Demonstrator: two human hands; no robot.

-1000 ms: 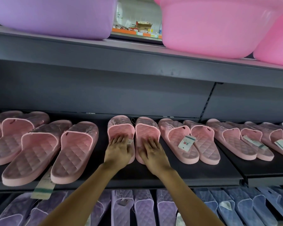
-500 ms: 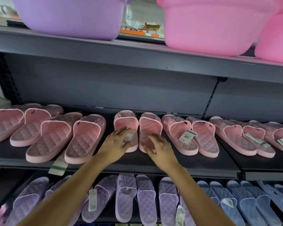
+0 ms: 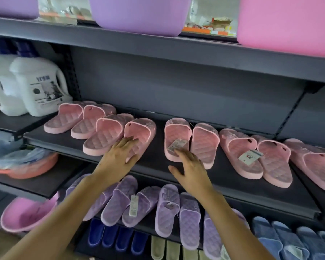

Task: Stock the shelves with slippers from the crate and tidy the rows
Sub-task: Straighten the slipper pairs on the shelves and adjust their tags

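Pink quilted slippers (image 3: 204, 145) in loose pairs along the dark shelf (image 3: 158, 156)

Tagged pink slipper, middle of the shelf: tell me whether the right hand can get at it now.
Probably yes. The right hand is open with its fingertips at the heel of the tagged pink slipper, and nothing lies between them.

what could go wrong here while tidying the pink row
1. The left hand presses the heel of a tilted slipper lying near the front edge of the shelf; a sideways push might slide it off onto the purple slippers below.
2. The right hand rests by the tag lying in the next slipper; dragging could snag it.
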